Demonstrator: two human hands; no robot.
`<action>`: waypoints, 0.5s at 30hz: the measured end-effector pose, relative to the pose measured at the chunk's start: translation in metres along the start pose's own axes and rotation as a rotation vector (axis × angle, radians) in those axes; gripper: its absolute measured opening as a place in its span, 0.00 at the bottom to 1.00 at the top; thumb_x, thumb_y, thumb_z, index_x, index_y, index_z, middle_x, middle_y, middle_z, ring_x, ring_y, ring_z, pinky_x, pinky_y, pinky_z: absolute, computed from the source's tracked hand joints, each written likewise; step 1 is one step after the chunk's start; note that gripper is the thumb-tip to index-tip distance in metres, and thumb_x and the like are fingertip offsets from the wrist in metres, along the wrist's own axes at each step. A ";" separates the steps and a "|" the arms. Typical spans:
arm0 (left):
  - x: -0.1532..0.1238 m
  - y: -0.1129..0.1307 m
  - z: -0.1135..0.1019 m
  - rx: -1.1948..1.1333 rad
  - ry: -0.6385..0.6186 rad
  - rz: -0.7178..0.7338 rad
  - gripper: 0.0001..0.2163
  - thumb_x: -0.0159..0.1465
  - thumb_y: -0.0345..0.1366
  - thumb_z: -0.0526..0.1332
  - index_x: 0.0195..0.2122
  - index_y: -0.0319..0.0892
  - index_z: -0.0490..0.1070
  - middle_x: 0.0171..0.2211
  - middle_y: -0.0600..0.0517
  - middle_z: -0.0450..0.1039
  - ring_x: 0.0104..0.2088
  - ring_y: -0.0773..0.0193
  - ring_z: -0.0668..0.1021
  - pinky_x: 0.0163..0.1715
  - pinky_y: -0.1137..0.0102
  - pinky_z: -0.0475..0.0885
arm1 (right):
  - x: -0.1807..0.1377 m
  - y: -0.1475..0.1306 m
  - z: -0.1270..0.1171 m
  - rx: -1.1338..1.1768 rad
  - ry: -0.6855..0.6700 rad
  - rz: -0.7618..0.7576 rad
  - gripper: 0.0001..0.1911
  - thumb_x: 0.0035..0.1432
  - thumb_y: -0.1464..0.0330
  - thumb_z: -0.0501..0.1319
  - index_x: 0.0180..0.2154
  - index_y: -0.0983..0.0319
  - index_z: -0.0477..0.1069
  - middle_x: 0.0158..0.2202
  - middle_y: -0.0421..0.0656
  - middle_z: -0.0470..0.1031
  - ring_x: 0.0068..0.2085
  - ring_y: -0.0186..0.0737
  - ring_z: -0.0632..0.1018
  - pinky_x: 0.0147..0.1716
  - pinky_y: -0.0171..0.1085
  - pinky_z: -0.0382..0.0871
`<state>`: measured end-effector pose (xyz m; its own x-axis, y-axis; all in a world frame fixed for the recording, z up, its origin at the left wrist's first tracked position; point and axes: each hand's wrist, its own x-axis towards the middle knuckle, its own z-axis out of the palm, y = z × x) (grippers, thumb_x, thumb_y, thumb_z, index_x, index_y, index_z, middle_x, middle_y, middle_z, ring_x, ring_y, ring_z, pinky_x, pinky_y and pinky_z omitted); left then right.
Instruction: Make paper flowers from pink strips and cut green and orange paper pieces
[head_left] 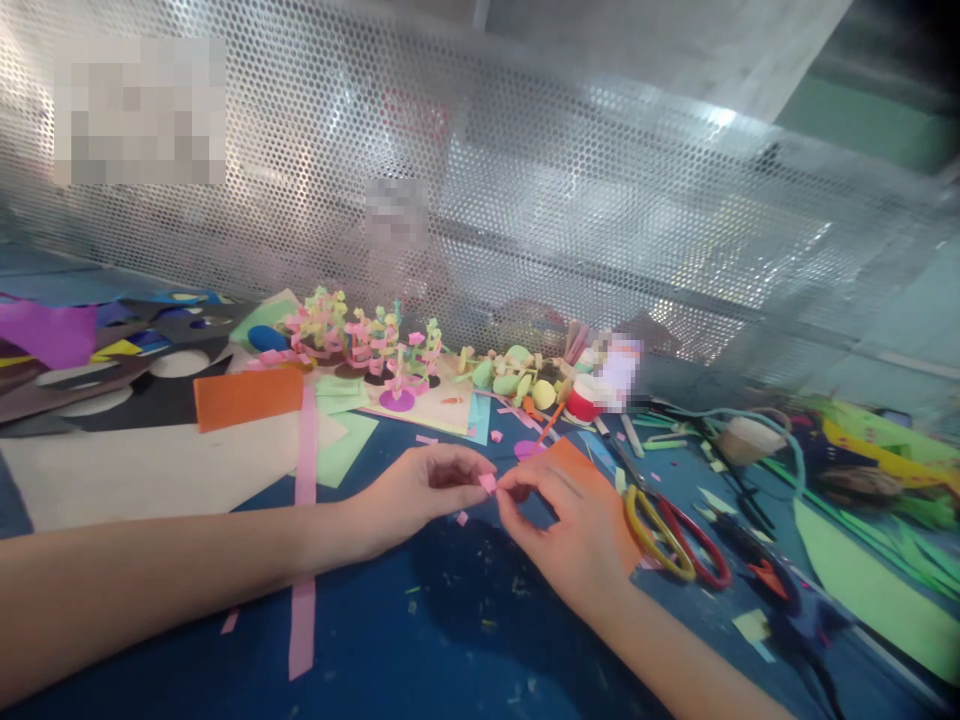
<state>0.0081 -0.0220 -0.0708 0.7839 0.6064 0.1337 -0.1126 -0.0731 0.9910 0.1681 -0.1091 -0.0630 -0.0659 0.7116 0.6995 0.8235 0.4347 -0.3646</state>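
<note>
My left hand (420,490) and my right hand (577,525) meet above the blue table top (450,640). Between their fingertips they pinch a small pink paper piece (487,482). Both hands have their fingers closed on it. A tiny pink scrap (462,518) lies on the table just below the hands. A long pink paper strip (304,520) runs under my left forearm. An orange paper sheet (570,455) lies partly hidden behind my right hand.
Scissors (671,530) with red and yellow handles lie right of my right hand. Small paper trees (360,345) stand behind, with an orange card (247,397), green paper (341,445), a red-and-white pot (583,398) and a perforated metal screen (525,200). Green sheets (870,580) lie at right.
</note>
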 end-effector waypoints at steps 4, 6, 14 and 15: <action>0.000 -0.002 0.000 -0.002 -0.005 -0.023 0.09 0.56 0.36 0.64 0.37 0.41 0.74 0.33 0.53 0.74 0.32 0.67 0.74 0.35 0.71 0.68 | -0.002 0.001 0.001 -0.023 -0.010 -0.039 0.04 0.52 0.77 0.58 0.30 0.62 0.68 0.26 0.39 0.70 0.28 0.31 0.72 0.31 0.30 0.67; 0.000 -0.003 0.000 -0.001 -0.012 -0.028 0.09 0.55 0.36 0.64 0.37 0.41 0.74 0.33 0.53 0.75 0.33 0.67 0.75 0.36 0.71 0.69 | -0.003 0.000 0.001 -0.036 -0.011 -0.055 0.05 0.51 0.77 0.58 0.29 0.63 0.67 0.25 0.39 0.69 0.28 0.31 0.71 0.30 0.30 0.67; -0.001 -0.005 0.000 -0.040 -0.087 -0.003 0.09 0.54 0.35 0.66 0.36 0.41 0.75 0.37 0.52 0.77 0.40 0.63 0.77 0.44 0.69 0.69 | -0.004 -0.003 0.002 -0.052 0.001 -0.082 0.07 0.46 0.79 0.57 0.27 0.62 0.65 0.23 0.37 0.67 0.26 0.31 0.69 0.27 0.29 0.64; -0.002 -0.005 0.000 -0.041 -0.082 0.002 0.09 0.54 0.35 0.66 0.36 0.41 0.75 0.36 0.52 0.77 0.39 0.63 0.77 0.43 0.69 0.70 | -0.005 -0.003 0.002 -0.050 -0.003 -0.080 0.07 0.46 0.79 0.57 0.28 0.62 0.65 0.23 0.37 0.67 0.26 0.31 0.69 0.27 0.29 0.65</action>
<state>0.0076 -0.0230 -0.0757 0.8308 0.5392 0.1375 -0.1378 -0.0402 0.9897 0.1650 -0.1123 -0.0668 -0.1341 0.6772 0.7235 0.8427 0.4621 -0.2764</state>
